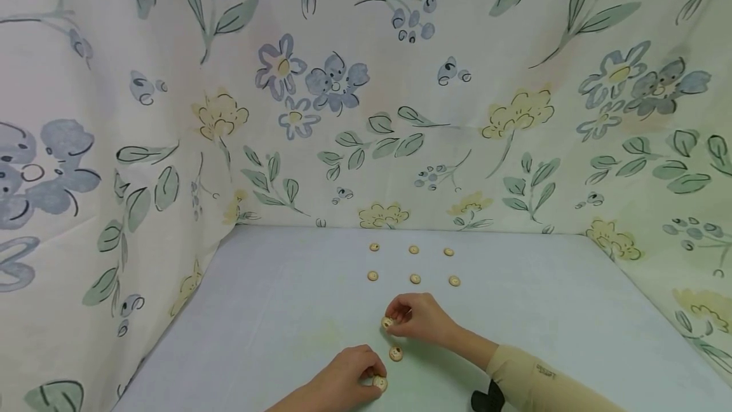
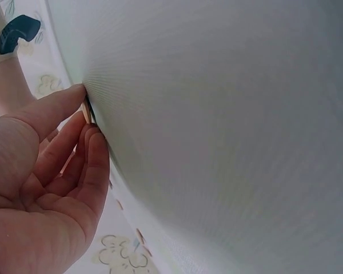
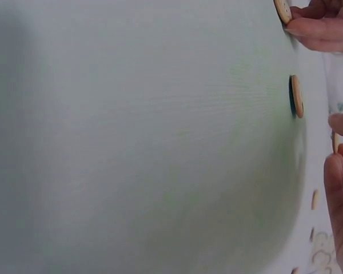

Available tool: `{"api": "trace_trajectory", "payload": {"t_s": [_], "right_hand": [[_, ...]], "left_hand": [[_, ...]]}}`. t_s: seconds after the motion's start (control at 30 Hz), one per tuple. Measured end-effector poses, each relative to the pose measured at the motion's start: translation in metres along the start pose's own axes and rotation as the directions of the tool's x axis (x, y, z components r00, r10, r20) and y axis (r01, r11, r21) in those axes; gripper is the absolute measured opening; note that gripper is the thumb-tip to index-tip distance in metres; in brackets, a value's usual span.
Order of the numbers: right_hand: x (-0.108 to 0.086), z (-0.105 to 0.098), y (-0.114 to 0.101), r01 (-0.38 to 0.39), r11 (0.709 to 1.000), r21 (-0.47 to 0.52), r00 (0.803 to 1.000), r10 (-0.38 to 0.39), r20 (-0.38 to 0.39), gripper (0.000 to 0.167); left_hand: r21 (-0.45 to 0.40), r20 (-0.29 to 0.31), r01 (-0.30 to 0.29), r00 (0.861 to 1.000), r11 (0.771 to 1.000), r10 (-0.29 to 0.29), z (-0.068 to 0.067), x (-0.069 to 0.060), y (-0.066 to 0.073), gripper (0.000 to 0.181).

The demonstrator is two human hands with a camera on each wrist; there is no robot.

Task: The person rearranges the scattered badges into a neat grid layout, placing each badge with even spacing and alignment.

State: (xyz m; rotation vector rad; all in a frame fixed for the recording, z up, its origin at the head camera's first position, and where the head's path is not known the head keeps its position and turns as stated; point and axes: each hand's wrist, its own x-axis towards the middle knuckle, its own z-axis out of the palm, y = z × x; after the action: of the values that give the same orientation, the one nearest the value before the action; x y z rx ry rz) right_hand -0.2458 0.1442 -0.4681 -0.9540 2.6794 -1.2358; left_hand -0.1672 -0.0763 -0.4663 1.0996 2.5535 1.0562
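Near the front of the table, my left hand (image 1: 345, 377) pinches a small round wooden disc (image 1: 380, 384) between thumb and fingers. The edge of that disc (image 2: 87, 111) shows between the fingertips in the left wrist view. Farther forward, my right hand (image 1: 426, 322) holds another wooden disc (image 1: 387, 323) by its edge, with dark marks on its face. Between the two hands lies a third disc (image 1: 396, 353), touched by neither. In the right wrist view this loose disc (image 3: 297, 96) appears nearly edge-on.
Beyond the hands, several similar discs lie in two rows, among them a near-row disc (image 1: 415, 279) and a far-row disc (image 1: 414, 250). They rest on a pale table (image 1: 274, 310). A floral cloth (image 1: 389, 164) hangs behind it and along both sides.
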Motion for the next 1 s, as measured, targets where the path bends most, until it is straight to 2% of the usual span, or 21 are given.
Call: {"api": "trace_trajectory", "payload": {"t_s": [0.2,0.5,1.0], "right_hand": [[0.009,0.005,0.0,-0.028,1.0,-0.002,1.0,0.028,0.014,0.016],[0.021,0.014,0.004,-0.014,1.0,-0.02,1.0,0.014,0.01,0.016],[0.03,0.02,0.006,-0.045,0.998,-0.04,0.999,0.045,0.008,0.016]], "left_hand": [[0.014,-0.007,-0.021,1.0,1.0,0.021,0.0,0.0,0.0,0.01],[0.022,-0.015,-0.045,0.999,0.999,0.045,0.0,0.0,-0.002,0.01],[0.016,-0.032,-0.051,0.998,0.999,0.051,0.001,0.0,-0.002,0.01]]}}
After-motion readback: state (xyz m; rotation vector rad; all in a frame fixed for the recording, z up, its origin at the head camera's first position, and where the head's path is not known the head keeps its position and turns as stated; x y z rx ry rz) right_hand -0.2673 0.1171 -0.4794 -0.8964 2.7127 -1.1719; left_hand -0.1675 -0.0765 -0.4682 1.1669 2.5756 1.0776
